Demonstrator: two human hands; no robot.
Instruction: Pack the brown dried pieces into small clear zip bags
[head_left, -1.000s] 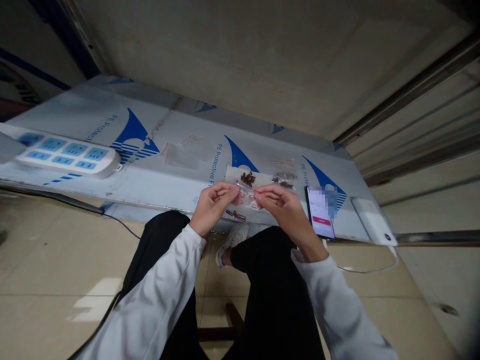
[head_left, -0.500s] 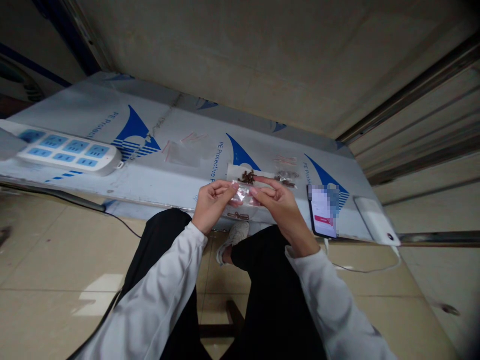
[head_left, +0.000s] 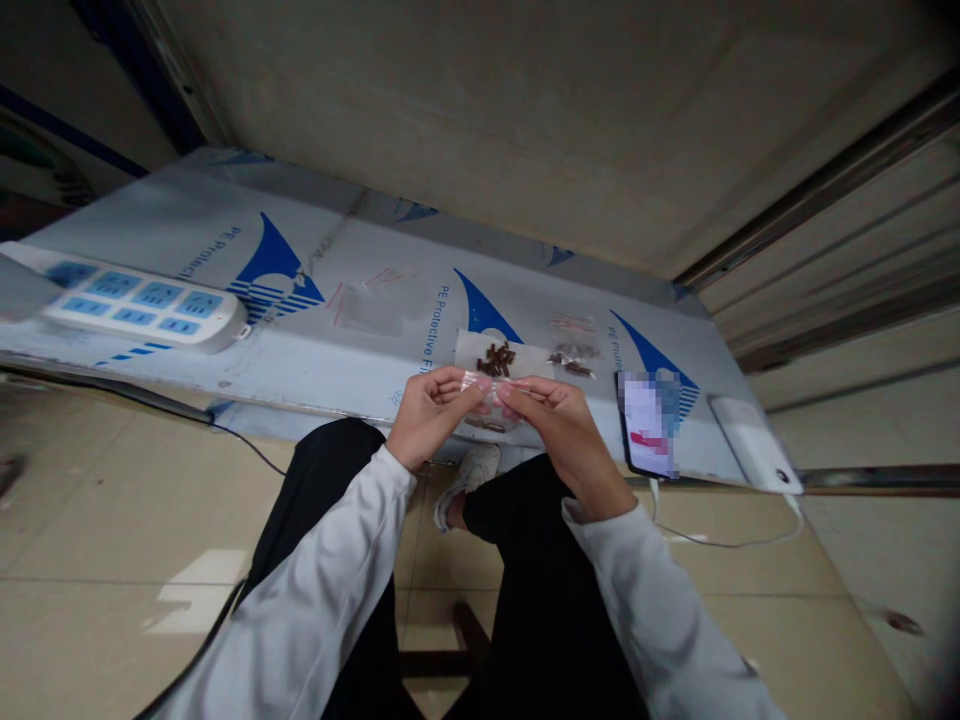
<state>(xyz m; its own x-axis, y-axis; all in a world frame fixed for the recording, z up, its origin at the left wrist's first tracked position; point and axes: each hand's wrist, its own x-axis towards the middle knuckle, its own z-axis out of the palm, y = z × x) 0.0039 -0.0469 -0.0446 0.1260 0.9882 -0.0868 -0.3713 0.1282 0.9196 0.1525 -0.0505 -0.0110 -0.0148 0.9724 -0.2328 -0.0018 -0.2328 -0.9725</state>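
Between my two hands, over the front edge of the table, is a small clear zip bag [head_left: 486, 410] with a few brown pieces at its bottom. My left hand [head_left: 435, 412] pinches the bag's top edge at the left with thumb and fingers. On the other side my right hand [head_left: 553, 415] pinches the same edge, the two thumbs close together. Just beyond my fingertips, a pile of small brown cylindrical pieces [head_left: 496, 359] lies on a white sheet [head_left: 529, 358]. What exactly the brown pieces are is too small to tell.
Filled clear bags [head_left: 574, 352] lie right of the pile; flat clear bags [head_left: 367, 308] lie to the left. A phone [head_left: 646, 425] and a white power bank [head_left: 752, 443] with a cable sit at the right. A power strip [head_left: 146, 303] occupies the table's left end.
My right index finger, stretched toward the pile before, has curled back to the bag. Both hands have come closer together along its top edge, and the bag's lower part has tilted.
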